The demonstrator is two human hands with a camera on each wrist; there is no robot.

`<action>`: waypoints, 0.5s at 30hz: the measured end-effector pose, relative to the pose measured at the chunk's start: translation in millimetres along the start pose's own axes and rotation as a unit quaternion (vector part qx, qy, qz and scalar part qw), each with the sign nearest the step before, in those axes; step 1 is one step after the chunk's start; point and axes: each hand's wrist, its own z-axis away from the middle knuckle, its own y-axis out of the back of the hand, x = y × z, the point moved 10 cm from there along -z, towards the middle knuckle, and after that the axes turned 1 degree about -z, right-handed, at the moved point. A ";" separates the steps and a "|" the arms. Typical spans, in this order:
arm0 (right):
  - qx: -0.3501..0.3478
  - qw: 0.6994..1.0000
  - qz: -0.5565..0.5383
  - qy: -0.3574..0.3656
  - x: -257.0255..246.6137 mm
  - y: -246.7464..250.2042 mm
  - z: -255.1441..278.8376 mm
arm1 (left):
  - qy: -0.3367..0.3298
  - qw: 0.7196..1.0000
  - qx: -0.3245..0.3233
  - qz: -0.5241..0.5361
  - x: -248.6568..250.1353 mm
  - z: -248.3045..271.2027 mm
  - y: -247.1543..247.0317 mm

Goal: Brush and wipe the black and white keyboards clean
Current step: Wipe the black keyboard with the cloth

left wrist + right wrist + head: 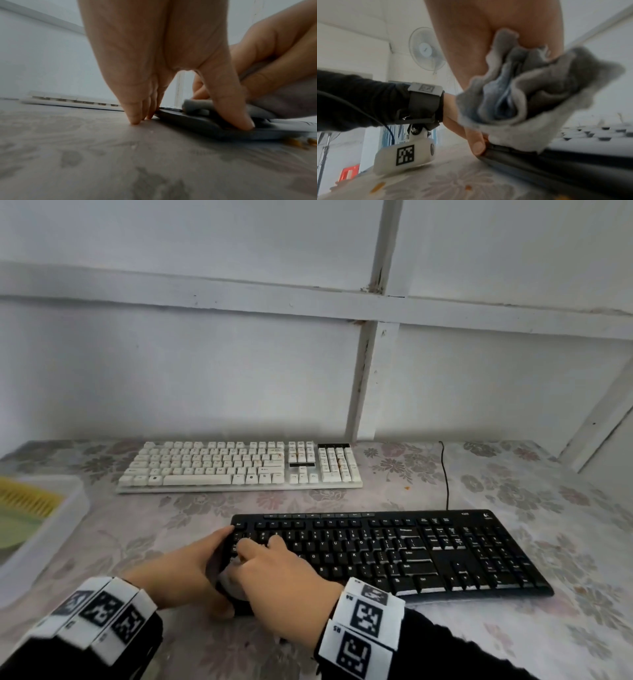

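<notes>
White-painted wall panels with crossing battens are standing behind the table [513, 491], which is wearing a pale floral cloth. Two keyboards are lying on it: the white keyboard [239, 465] is sitting at the back, near the wall, and the black keyboard [394, 553] is lying in front of it and further to my right, well apart from it, with one thin black cable [445, 474] running from its back edge toward the wall.

I am bracing the black keyboard's left end with my left hand [185, 573]: my thumb [229, 108] is pressing down on the front left corner, while my fingers [135, 112] are lying straight and close together along the keyboard's left edge, their tips touching the cloth-covered table.

I am gripping one bunched grey cloth [530, 92] in my right hand [277, 573], my fingers curling round it, and I am holding it against the keys at the left end of the black keyboard, right beside my left thumb. One finger is pointing forward over the keys.

A few small orange crumbs [295, 142] are lying on the table just by the keyboard's front edge; I cannot count them exactly.

At the far left, one white tray [65, 515] is holding something yellow with ribs or bristles and something pale green, both too blurred to name.
</notes>
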 end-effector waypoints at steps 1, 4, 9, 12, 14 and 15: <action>0.003 1.000 0.011 -0.002 1.4 2.5 5.1 | -0.002 1.000 -0.002 -0.003 -2.3 -0.2 -0.3; -0.002 1.000 0.018 -0.019 17.4 5.6 20.7 | 0.000 1.000 -0.007 -0.014 -6.6 0.4 1.7; -0.009 0.998 0.024 -0.063 57.8 -0.5 53.6 | 0.008 0.999 -0.012 -0.034 -8.0 1.8 3.2; -0.034 0.994 0.021 -0.100 81.1 1.3 69.6 | 0.003 0.999 -0.020 -0.041 -7.6 3.0 1.8; -0.039 0.994 0.010 -0.104 84.1 10.3 70.3 | 0.003 0.999 -0.022 -0.039 -6.8 3.3 1.7; -0.028 0.995 0.001 -0.094 79.5 16.9 66.3 | 0.005 0.999 -0.024 -0.037 -6.3 3.7 1.5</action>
